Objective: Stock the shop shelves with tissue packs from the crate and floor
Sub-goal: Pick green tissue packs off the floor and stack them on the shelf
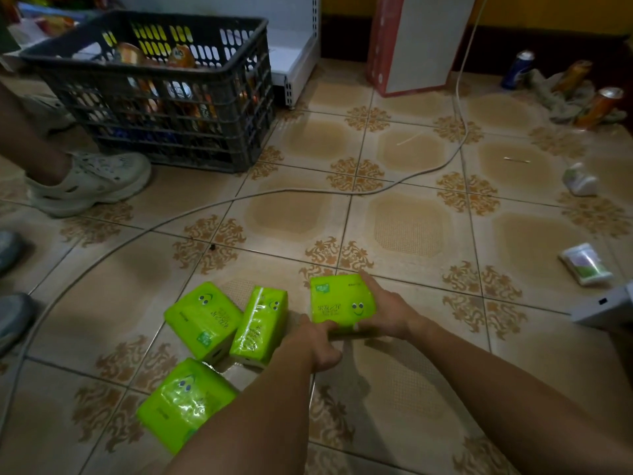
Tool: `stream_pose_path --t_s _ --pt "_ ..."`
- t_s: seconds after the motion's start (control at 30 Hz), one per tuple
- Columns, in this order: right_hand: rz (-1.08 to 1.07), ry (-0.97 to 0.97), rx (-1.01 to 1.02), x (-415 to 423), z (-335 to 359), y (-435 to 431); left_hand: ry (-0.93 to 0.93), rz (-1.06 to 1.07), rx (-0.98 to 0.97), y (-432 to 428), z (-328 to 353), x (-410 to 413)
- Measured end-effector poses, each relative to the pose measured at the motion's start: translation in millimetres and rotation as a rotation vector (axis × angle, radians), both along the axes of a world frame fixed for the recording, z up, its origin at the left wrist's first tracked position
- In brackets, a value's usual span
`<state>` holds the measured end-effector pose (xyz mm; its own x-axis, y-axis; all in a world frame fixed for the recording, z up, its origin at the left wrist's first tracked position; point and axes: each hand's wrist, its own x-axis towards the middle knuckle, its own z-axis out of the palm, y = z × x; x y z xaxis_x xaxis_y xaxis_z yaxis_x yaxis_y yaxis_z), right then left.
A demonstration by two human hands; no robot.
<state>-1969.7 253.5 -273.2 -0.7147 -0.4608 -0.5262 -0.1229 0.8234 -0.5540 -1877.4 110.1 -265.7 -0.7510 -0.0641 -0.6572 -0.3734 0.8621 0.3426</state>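
Several bright green tissue packs lie on the tiled floor close in front of me. My right hand (388, 311) grips one green pack (340, 299) from its right side, and my left hand (317, 342) touches the same pack's near edge with its fingers curled under it. Left of that, two packs (202, 318) (260, 325) lean against each other, and a third (183, 401) lies nearer me, partly behind my left forearm. A dark plastic crate (161, 94) holding cans and snack items stands at the back left. A white shelf base (296, 56) is behind it.
A white cable (342, 190) snakes across the floor. Another person's leg and pale shoe (89, 181) stand by the crate. Two small white-green packs (587, 265) (579, 180) lie at the right. Cans and a rag (575, 94) sit at the far right. A red-and-white box (414, 42) stands at the back.
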Motion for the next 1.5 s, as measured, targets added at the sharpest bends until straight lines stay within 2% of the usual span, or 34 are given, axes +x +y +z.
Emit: stream_pose_path --t_s 0.07,0.2,0.47,0.6,0.77,1.0,1.2,1.5 --pt "0.091 0.014 0.065 0.5 -4.2 -1.6 0.0 0.004 0.042 -1.0 -0.1 1.0" --pt "0.053 0.052 0.068 0.0 -9.2 -3.7 0.098 -0.006 0.006 -3.7 4.0 -0.2" --pt "-0.169 0.287 -0.144 -17.9 17.4 2.7 0.406 -0.304 -0.253 -14.1 26.3 -10.3" --pt "-0.312 0.347 -0.311 -23.0 40.5 7.8 0.535 -0.329 -0.299 -14.2 44.7 -17.8" --pt "-0.424 0.469 -0.374 -25.7 71.1 28.7 0.673 -0.378 -0.32 -2.8 68.8 -36.5" --pt "-0.663 0.698 -0.393 -22.9 121.3 89.1 0.849 -0.423 -0.161 53.4 104.8 -67.6" --pt "-0.858 0.887 -0.29 -5.5 156.5 148.3 0.946 -0.342 0.121 142.5 120.8 -84.8" --pt "-1.094 1.049 -0.12 57.5 171.6 253.8 1.035 -0.537 0.383 243.0 111.4 -72.5"
